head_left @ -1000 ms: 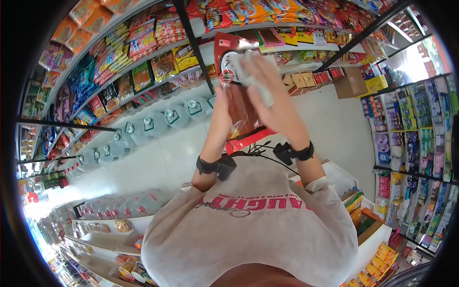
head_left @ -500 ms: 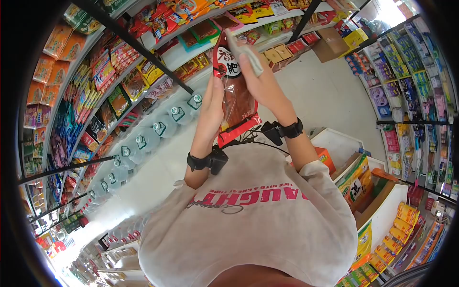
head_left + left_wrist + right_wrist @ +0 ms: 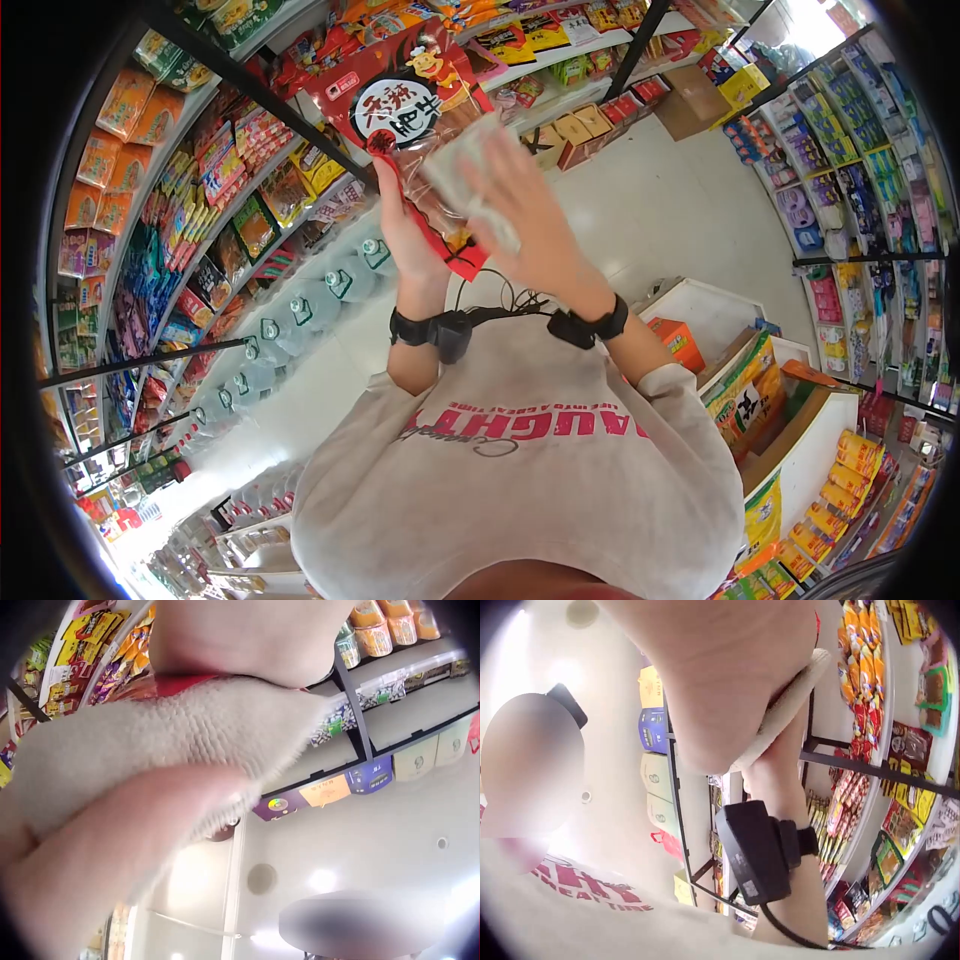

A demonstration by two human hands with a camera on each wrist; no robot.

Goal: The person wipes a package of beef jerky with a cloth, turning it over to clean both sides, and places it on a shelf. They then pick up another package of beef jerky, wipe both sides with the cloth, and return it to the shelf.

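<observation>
My left hand (image 3: 412, 232) grips a red snack bag (image 3: 395, 105) by its lower left edge and tilts it. The bag has a white circle with black characters, a cartoon figure and a clear window. A pale cloth (image 3: 455, 175) lies over its lower right part, under my right hand (image 3: 540, 225), whose fingers are blurred. In the left wrist view, the cloth's ribbed face (image 3: 217, 724) fills the middle, with a thumb lying along it. The right wrist view shows the cloth's edge (image 3: 784, 712) below my right palm; the fingertips are hidden there.
Shelves of packaged snacks (image 3: 285, 190) curve along the front and left. Large water bottles (image 3: 305, 310) line the floor below. A cardboard box (image 3: 690, 100) sits at the far right shelf. Close to my right elbow is a white display stand (image 3: 800, 445) with bags in it.
The bag has turned so its printed front faces up and leans left. My right hand has swept the cloth down from the bag's top onto its lower part.
</observation>
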